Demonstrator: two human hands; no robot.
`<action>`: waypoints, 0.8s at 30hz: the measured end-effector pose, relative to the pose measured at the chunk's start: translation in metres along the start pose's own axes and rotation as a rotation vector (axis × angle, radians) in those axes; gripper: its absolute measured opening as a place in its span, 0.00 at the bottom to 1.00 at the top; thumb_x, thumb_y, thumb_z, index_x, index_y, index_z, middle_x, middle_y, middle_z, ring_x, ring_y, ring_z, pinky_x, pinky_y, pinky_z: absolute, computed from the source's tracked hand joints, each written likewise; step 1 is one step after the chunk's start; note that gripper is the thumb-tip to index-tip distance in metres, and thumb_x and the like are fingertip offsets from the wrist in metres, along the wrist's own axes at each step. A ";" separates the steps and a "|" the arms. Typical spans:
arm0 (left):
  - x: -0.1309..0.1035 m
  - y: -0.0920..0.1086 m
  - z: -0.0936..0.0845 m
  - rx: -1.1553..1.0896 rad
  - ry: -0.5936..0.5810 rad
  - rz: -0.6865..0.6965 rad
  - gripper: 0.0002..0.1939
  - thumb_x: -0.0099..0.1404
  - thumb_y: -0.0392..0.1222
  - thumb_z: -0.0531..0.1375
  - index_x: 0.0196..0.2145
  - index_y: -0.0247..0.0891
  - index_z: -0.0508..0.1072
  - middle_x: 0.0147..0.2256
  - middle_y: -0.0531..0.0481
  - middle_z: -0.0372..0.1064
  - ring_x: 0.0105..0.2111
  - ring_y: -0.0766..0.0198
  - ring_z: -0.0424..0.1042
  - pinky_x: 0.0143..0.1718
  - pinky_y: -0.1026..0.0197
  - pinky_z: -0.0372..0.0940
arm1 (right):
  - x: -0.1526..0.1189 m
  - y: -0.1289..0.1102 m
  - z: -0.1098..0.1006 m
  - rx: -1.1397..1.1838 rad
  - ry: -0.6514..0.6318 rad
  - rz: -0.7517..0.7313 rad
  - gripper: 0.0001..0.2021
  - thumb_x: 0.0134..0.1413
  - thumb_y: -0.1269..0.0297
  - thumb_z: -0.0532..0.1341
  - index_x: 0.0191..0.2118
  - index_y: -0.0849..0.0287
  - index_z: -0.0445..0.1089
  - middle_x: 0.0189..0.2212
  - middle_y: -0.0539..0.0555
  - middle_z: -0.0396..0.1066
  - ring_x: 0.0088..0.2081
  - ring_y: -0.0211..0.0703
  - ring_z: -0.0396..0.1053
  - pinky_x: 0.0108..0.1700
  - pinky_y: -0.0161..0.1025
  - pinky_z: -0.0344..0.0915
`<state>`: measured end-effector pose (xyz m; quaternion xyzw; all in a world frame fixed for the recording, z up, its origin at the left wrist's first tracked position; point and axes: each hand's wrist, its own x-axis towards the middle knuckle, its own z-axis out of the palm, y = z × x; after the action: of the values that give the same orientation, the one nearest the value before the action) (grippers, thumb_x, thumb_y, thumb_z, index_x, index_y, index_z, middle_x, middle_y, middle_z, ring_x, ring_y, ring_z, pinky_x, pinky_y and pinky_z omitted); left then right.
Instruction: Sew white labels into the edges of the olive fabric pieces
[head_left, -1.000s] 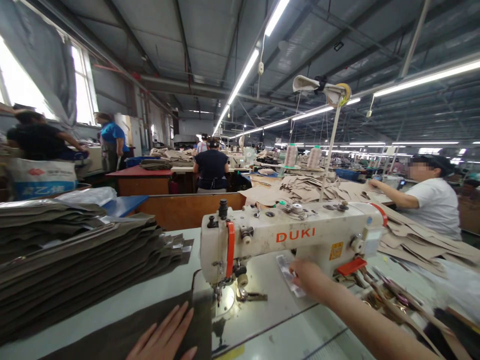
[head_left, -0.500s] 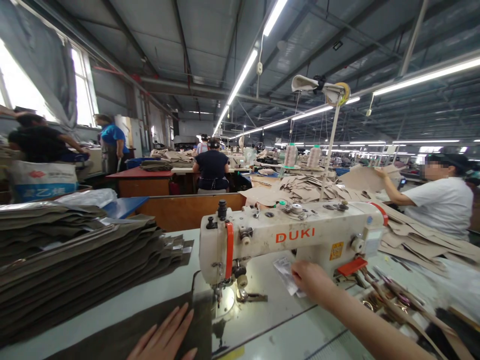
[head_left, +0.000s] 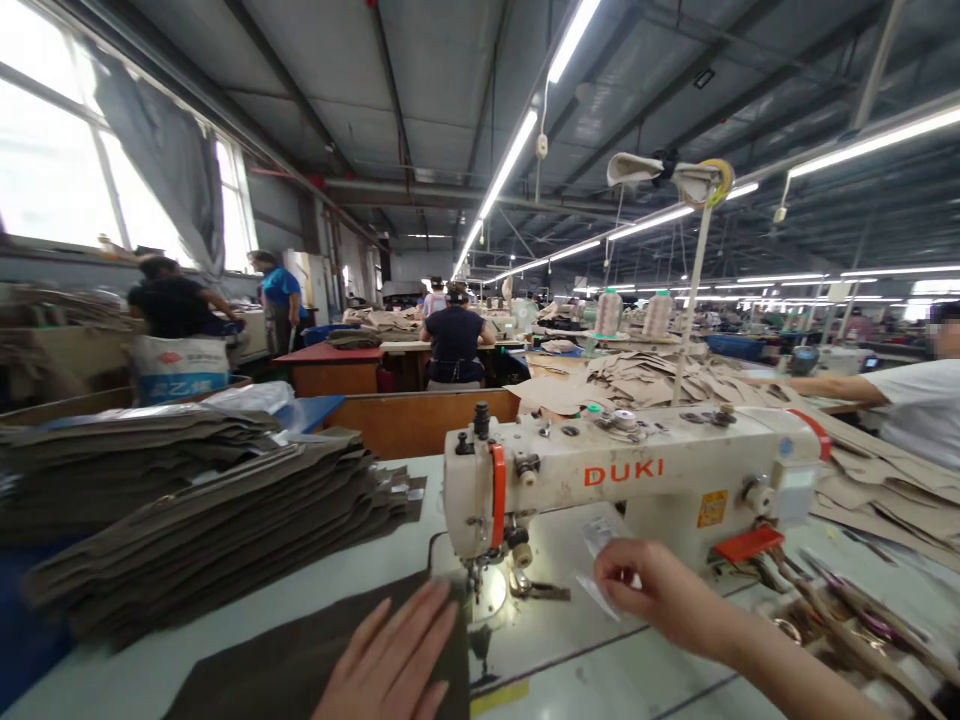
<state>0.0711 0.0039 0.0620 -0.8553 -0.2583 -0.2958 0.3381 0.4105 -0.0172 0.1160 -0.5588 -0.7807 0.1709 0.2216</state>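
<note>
Olive cloth (head_left: pixel 300 665) lies flat under your open left hand (head_left: pixel 394 660) beside the needle, while your right hand (head_left: pixel 652 590) pinches a small label (head_left: pixel 600 560); next, seat it under the presser foot (head_left: pixel 536 588).

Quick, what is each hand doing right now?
Left hand: open, lying flat on the dark fabric piece.
Right hand: closed, its grip pinching a small clear label beside the sewing machine.
</note>
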 end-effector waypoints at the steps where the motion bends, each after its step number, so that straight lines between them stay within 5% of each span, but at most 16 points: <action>1: 0.014 0.007 -0.011 -0.006 0.039 0.047 0.18 0.71 0.39 0.50 0.56 0.36 0.69 0.55 0.50 0.69 0.56 0.64 0.65 0.66 0.59 0.42 | -0.002 -0.013 0.007 0.103 -0.045 -0.042 0.08 0.48 0.77 0.56 0.28 0.60 0.70 0.26 0.48 0.69 0.29 0.37 0.66 0.31 0.29 0.58; 6: 0.041 0.039 -0.025 -0.210 0.211 0.056 0.15 0.75 0.34 0.46 0.43 0.38 0.73 0.36 0.56 0.76 0.41 0.69 0.72 0.63 0.62 0.49 | -0.001 -0.071 0.048 0.425 -0.156 -0.170 0.07 0.45 0.76 0.58 0.29 0.60 0.73 0.27 0.49 0.71 0.31 0.38 0.67 0.35 0.30 0.61; 9: 0.030 0.033 -0.025 -0.343 0.141 -0.003 0.18 0.75 0.32 0.44 0.37 0.38 0.72 0.27 0.56 0.71 0.30 0.68 0.70 0.50 0.62 0.63 | 0.012 -0.084 0.068 0.493 -0.153 -0.215 0.06 0.45 0.76 0.60 0.28 0.60 0.73 0.26 0.48 0.71 0.30 0.38 0.67 0.34 0.30 0.61; 14: 0.013 -0.001 -0.028 -0.391 0.004 -0.150 0.16 0.73 0.31 0.45 0.36 0.38 0.71 0.30 0.51 0.70 0.32 0.61 0.69 0.40 0.58 0.67 | 0.028 -0.070 0.093 0.374 0.109 -0.227 0.07 0.54 0.73 0.57 0.29 0.60 0.70 0.27 0.51 0.71 0.31 0.40 0.68 0.35 0.33 0.63; 21: 0.000 -0.002 0.007 -0.292 -0.324 -0.267 0.13 0.58 0.20 0.55 0.30 0.36 0.72 0.35 0.48 0.71 0.38 0.56 0.69 0.44 0.53 0.66 | 0.029 -0.044 0.139 0.006 0.365 -0.881 0.09 0.66 0.64 0.55 0.43 0.61 0.71 0.40 0.55 0.75 0.43 0.41 0.70 0.50 0.33 0.65; 24: -0.001 0.004 0.016 -0.311 -0.382 -0.242 0.14 0.57 0.20 0.55 0.29 0.37 0.72 0.32 0.50 0.71 0.35 0.58 0.70 0.41 0.56 0.66 | 0.034 -0.037 0.156 -0.137 0.399 -0.979 0.13 0.69 0.58 0.54 0.42 0.61 0.70 0.38 0.54 0.75 0.42 0.39 0.71 0.49 0.31 0.65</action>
<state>0.0785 0.0126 0.0507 -0.9001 -0.3691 -0.2035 0.1100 0.2880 0.0000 0.0086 -0.1637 -0.9022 -0.1133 0.3826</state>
